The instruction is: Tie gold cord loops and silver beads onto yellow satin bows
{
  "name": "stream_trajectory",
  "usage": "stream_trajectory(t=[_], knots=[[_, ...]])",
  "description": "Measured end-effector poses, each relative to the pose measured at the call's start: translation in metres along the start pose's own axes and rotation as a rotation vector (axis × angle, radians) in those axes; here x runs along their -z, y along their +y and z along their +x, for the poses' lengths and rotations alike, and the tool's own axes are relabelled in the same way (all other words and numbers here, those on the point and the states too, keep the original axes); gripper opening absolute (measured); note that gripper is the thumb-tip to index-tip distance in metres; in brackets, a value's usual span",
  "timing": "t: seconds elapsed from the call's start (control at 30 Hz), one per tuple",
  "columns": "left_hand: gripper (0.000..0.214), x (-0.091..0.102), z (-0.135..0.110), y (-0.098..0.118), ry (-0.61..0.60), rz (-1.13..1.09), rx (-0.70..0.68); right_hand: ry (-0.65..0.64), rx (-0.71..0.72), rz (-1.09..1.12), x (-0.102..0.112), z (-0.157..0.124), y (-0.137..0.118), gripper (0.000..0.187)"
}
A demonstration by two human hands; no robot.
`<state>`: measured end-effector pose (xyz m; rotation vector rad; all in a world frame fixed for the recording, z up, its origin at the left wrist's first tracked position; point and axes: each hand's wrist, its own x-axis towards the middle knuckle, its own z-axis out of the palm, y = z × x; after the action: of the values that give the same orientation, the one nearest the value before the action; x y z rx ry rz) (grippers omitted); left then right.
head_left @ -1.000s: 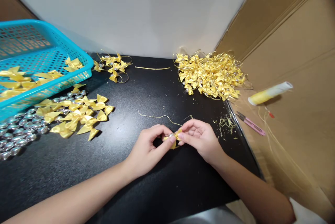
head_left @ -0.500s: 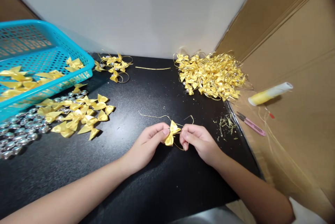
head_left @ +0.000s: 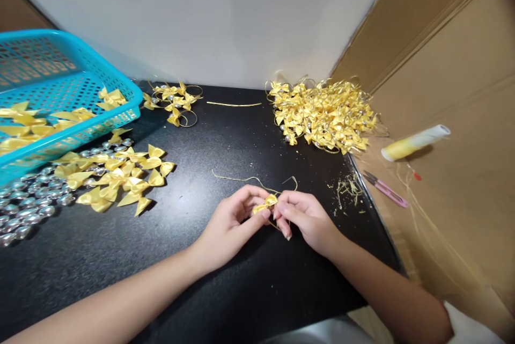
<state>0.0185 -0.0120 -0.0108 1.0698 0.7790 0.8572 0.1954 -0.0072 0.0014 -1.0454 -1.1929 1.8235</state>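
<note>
Both my hands meet low over the black table [head_left: 225,145], pinching one small yellow ribbon bow [head_left: 265,203] between them. My left hand [head_left: 230,224] grips the bow's left side with thumb and fingers curled. My right hand [head_left: 303,216] holds the right side, fingers closed. A thin gold cord [head_left: 249,178] runs from the bow across the table behind my hands.
Loose yellow bows [head_left: 116,175] and silver beads [head_left: 28,202] lie at the left, in front of a blue basket [head_left: 60,81] with more bows. A big heap of finished bows [head_left: 324,114] sits at the back right. Pink snips [head_left: 385,189] and a cord spool [head_left: 414,143] rest on cardboard.
The bow stood upright and spread between my fingertips half a second ago; now it is folded lower between both hands. My hands stayed in the same place.
</note>
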Motion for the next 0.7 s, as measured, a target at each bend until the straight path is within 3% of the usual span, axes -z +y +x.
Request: stream_trajectory(t=[0.33,0.53,0.7], knots=[[0.023,-0.001,-0.001,0.004,0.068,0.061,0.037,0.099,-0.073,0.107,0.002,0.0,0.0,0.033],[0.019,-0.002,-0.002,0.001,0.168,0.155,-0.019,0.013,-0.216,0.306,0.004,0.0,-0.008,0.029],[0.017,0.001,-0.004,-0.003,0.199,0.233,-0.048,0.074,-0.366,0.429,0.012,0.001,-0.014,0.029]])
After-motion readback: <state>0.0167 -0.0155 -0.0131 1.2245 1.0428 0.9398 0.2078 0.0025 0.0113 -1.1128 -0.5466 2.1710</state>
